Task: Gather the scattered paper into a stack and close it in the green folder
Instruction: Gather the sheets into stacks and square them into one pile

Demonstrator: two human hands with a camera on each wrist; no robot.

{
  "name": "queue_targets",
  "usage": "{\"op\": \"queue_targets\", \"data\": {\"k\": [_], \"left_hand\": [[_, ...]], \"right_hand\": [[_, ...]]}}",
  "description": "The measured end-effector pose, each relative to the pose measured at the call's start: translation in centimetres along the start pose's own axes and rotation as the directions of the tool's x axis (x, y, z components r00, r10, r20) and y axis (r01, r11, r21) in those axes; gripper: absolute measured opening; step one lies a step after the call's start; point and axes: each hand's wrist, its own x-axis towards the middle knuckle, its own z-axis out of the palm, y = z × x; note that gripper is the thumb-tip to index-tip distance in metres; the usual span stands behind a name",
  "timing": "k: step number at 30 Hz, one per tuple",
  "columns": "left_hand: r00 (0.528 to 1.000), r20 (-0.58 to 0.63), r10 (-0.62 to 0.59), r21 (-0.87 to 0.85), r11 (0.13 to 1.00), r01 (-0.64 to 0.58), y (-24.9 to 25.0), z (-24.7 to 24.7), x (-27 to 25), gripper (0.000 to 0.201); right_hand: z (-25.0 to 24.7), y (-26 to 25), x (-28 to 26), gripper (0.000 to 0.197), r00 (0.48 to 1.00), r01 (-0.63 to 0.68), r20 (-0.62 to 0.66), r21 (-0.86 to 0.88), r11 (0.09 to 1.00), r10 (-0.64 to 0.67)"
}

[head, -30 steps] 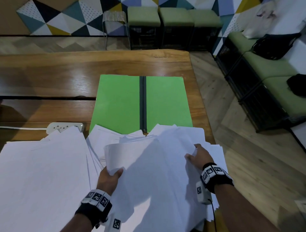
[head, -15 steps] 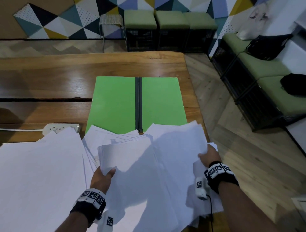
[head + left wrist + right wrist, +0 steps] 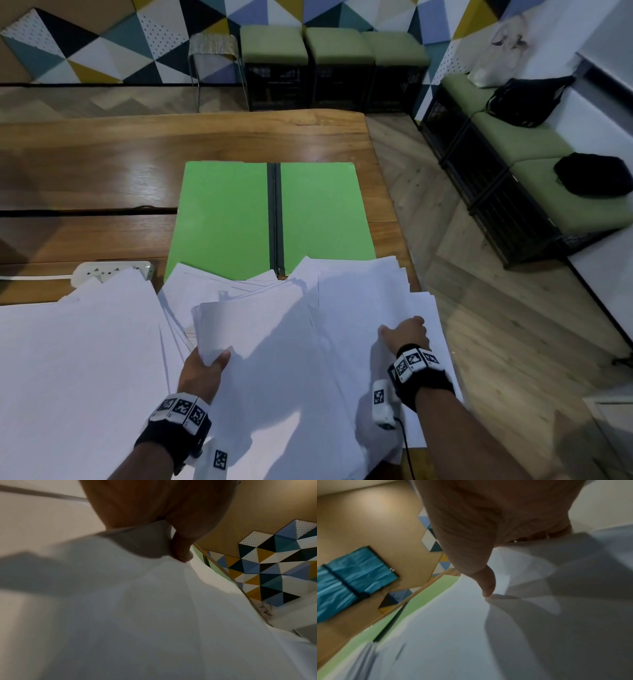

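Both forearms reach forward, each wrist wrapped in a black band with square markers. The left hand [image 3: 202, 373] grips a sheaf of paper [image 3: 274, 359] — thumb on top, fingers hidden beneath. The right hand [image 3: 406, 334] pinches the sheaf's right edge, thumb [image 3: 485, 584] pressed down on top, knuckles raised.

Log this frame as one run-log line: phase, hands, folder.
phase: gathering paper | left hand: grips sheets' left edge | right hand: grips right edge | green folder: open flat on table, near edge under sheets
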Motion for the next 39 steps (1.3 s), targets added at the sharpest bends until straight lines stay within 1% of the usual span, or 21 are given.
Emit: {"op": "queue_targets", "data": {"k": [2, 5, 7, 11, 13, 16, 19, 23, 25, 27, 29, 31, 32, 33, 34, 35, 36, 37, 38, 39], "left_hand": [[1.0, 0.004, 0.008, -0.009, 1.0, -0.008, 0.1, 0.0, -0.2, 0.022], [1.0, 0.005, 0.014, -0.024, 1.0, -0.014, 0.0, -0.1, -0.2, 0.02], [1.0, 0.004, 0.018, -0.022, 1.0, -0.018, -0.1, -0.1, -0.2, 0.02], [1.0, 0.003, 0.022, -0.024, 0.999, -0.022, -0.1, -0.2, -0.1, 0.018], [1.0, 0.009, 0.02, -0.032, 0.999, -0.019, 0.0, -0.2, -0.2, 0.017], [1.0, 0.019, 0.02, -0.038, 0.999, -0.019, 0.1, -0.1, -0.3, 0.015], [1.0, 0.015, 0.009, -0.032, 0.999, -0.009, 0.0, -0.2, -0.2, 0.019], [1.0, 0.013, 0.011, -0.028, 1.0, -0.011, -0.1, -0.2, -0.1, 0.023], [1.0, 0.014, 0.013, -0.024, 1.0, -0.012, 0.1, -0.1, -0.1, 0.023], [1.0, 0.011, 0.013, -0.024, 1.0, -0.012, 0.3, -0.1, -0.3, 0.024], [1.0, 0.004, 0.016, -0.025, 1.0, -0.016, 0.6, -0.1, -0.5, 0.023], [1.0, 0.001, 0.017, -0.034, 0.999, -0.017, 0.7, -0.2, -0.7, 0.021], [1.0, 0.004, 0.015, -0.039, 0.999, -0.015, 0.7, -0.2, -0.7, 0.021], [1.0, 0.006, 0.014, -0.042, 0.999, -0.014, 0.7, -0.2, -0.7, 0.022], [1.0, 0.008, 0.014, -0.045, 0.999, -0.014, 0.7, -0.2, -0.6, 0.024], [1.0, 0.011, 0.014, -0.045, 0.999, -0.013, 0.6, -0.2, -0.5, 0.025], [1.0, 0.014, 0.013, -0.047, 0.999, -0.012, 0.6, -0.2, -0.4, 0.025], [1.0, 0.015, 0.014, -0.048, 0.999, -0.013, 0.5, -0.2, -0.4, 0.025], [1.0, 0.017, 0.015, -0.049, 0.999, -0.014, 0.5, -0.2, -0.4, 0.026], [1.0, 0.018, 0.015, -0.05, 0.999, -0.014, 0.6, -0.2, -0.4, 0.025]], "right_hand": [[-0.5, 0.4, 0.2, 0.062, 1.0, -0.001, 0.005, 0.018, 1.0, 0.001], [-0.9, 1.1, 0.8, 0.055, 1.0, -0.008, 0.023, 0.003, 1.0, 0.008], [-0.8, 1.3, 0.8, 0.051, 0.998, 0.038, 0.047, 0.046, 0.998, -0.04], [-1.1, 1.8, 0.4, 0.033, 0.982, 0.17, 0.056, 0.127, 0.977, -0.178], [-2.0, 2.1, 0.1, 0.029, 0.974, 0.219, 0.023, 0.157, 0.963, -0.226], [-4.8, 2.1, 0.1, 0.035, 0.951, 0.305, -0.117, 0.196, 0.932, -0.287], [-8.7, 1.1, -0.1, 0.039, 0.907, 0.388, -0.261, 0.204, 0.899, -0.332], [-13.8, -0.2, 0.3, 0.033, 0.837, 0.512, -0.372, 0.275, 0.814, -0.401], [-16.1, -0.8, 0.5, 0.034, 0.8, 0.575, -0.413, 0.319, 0.753, -0.436], [-18.2, -1.6, 0.3, 0.037, 0.743, 0.65, -0.453, 0.317, 0.69, -0.492], [-20.0, -2.7, -0.5, 0.037, 0.683, 0.723, -0.469, 0.327, 0.608, -0.559], [-21.1, -3.7, -1.5, 0.035, 0.636, 0.771, -0.427, 0.377, 0.513, -0.643], [-21.1, -4.1, -1.8, 0.034, 0.634, 0.765, -0.357, 0.415, 0.492, -0.686], [-20.6, -4.5, -2.0, 0.031, 0.643, 0.739, -0.248, 0.447, 0.504, -0.724], [-19.7, -4.8, -2.1, 0.029, 0.656, 0.699, -0.116, 0.466, 0.543, -0.746], [-18.4, -4.9, -2.1, 0.029, 0.656, 0.668, 0.014, 0.455, 0.589, -0.755], [-17.0, -5.2, -1.9, 0.036, 0.638, 0.665, 0.119, 0.414, 0.622, -0.761], [-15.4, -5.5, -1.5, 0.047, 0.613, 0.69, 0.197, 0.338, 0.64, -0.765], [-13.5, -5.8, -1.1, 0.058, 0.583, 0.729, 0.259, 0.252, 0.637, -0.77], [-11.5, -5.9, -0.5, 0.064, 0.581, 0.755, 0.305, 0.143, 0.639, -0.755]]}}
